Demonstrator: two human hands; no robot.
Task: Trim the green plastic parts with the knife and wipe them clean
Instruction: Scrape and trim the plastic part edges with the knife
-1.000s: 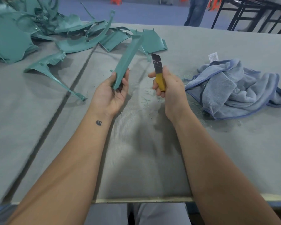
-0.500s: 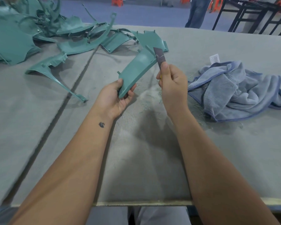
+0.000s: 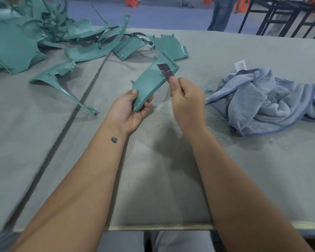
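Head view: the left hand [image 3: 130, 108] grips the near end of a green plastic part [image 3: 149, 84] held above the table [image 3: 171, 188] middle; the right hand [image 3: 186, 100] pinches the knife [image 3: 165, 72], blade on its right edge. Trimming seems underway; next likely calls for a steady scrape, then the cloth [image 3: 265, 100] toward the right edge

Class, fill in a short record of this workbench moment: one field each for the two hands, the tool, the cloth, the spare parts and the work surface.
Left hand: left hand holds the near end of a green wedge-shaped plastic part, lifted off the table.
Right hand: right hand has its grip on the knife handle.
Tool: dark flat knife blade lies against the part's right edge.
Cloth: crumpled blue cloth, on the right, untouched.
Spare parts: pile of green plastic parts, far left.
Surface: grey felt-covered table, with green shavings.
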